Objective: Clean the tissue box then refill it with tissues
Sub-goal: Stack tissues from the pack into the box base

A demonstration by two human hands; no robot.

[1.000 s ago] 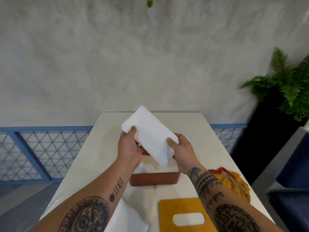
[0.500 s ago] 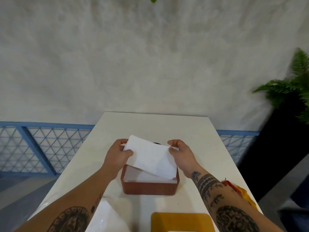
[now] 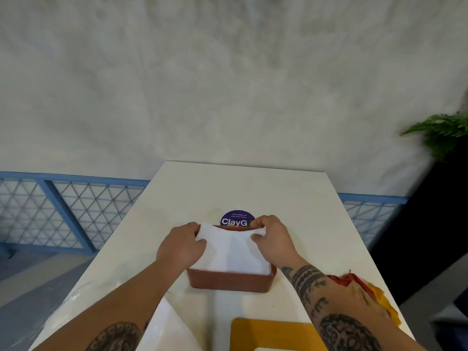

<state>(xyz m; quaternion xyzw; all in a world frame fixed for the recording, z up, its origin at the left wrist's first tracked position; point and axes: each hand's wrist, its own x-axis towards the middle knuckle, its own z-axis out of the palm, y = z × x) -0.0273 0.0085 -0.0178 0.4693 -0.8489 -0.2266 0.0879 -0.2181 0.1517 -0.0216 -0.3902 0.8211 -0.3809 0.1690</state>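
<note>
my left hand [image 3: 181,245] and right hand [image 3: 272,240] pinch the tissues' [image 3: 231,252] far corners over the box [image 3: 230,283]; uneven pressing could crumple the stack.

The tissue box [image 3: 229,283] is reddish brown, and the tissues [image 3: 233,252] in it are plain white. The tabletop [image 3: 291,198] is cream. Just beyond the box, a round purple sticker [image 3: 235,219] bears white lettering. The near lid [image 3: 273,335] is mustard yellow. The cloth [image 3: 374,295] at the right is red and yellow. Dark tattoo bands mark the forearms [image 3: 311,287]. The blue railing [image 3: 63,198] has triangular mesh.
</note>
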